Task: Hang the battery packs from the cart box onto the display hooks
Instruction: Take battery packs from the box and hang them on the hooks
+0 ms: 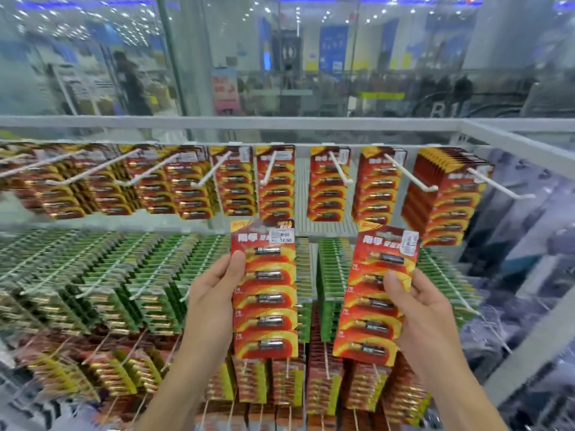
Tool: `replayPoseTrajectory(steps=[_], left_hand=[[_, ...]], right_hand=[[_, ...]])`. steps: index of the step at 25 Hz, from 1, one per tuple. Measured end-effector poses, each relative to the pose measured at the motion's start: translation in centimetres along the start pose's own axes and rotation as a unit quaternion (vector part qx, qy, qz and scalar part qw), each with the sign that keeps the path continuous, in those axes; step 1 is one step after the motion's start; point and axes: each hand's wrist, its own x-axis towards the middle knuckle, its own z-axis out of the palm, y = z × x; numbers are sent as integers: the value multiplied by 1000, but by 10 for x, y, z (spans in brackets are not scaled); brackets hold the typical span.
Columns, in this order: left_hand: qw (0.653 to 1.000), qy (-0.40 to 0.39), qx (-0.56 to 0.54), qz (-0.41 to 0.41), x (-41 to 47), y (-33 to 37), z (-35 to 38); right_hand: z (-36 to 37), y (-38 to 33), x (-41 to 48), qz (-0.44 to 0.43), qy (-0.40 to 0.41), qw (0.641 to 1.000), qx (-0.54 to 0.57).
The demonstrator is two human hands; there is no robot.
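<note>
The left hand gripped one red battery pack by its left edge, thumb on the front, holding it upright before the display. The right hand pinched a second battery pack by its right edge, tilted slightly. Both packs hung below the top row of white hooks, which carried matching red packs; green packs filled the row beneath.

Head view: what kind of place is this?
Most likely a retail store's battery aisle. Rows of white display hooks carry carded red battery packs and green packs; the pack in the left hand bears a price sticker.
</note>
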Motion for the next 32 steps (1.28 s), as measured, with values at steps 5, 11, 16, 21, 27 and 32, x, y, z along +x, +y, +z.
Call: replayPoseTrajectory(steps=[5, 11, 16, 21, 27, 32], left_hand=[[999, -21, 12, 46, 22, 32, 6], [997, -31, 39, 58, 40, 40, 18], [998, -32, 33, 51, 45, 37, 21], [997, -38, 51, 37, 69, 39, 25], [995, -9, 94, 23, 150, 27, 41], [993, 9, 112, 17, 190, 22, 50]], right_hand=[[14, -4, 1, -14, 3, 1000, 2], [10, 6, -1, -16, 12, 1000, 0], [10, 7, -4, -19, 22, 1000, -13], [20, -4, 3, -51, 18, 998, -40], [40, -32, 23, -101, -5, 992, -78], [48, -41, 34, -97, -13, 990, -101]])
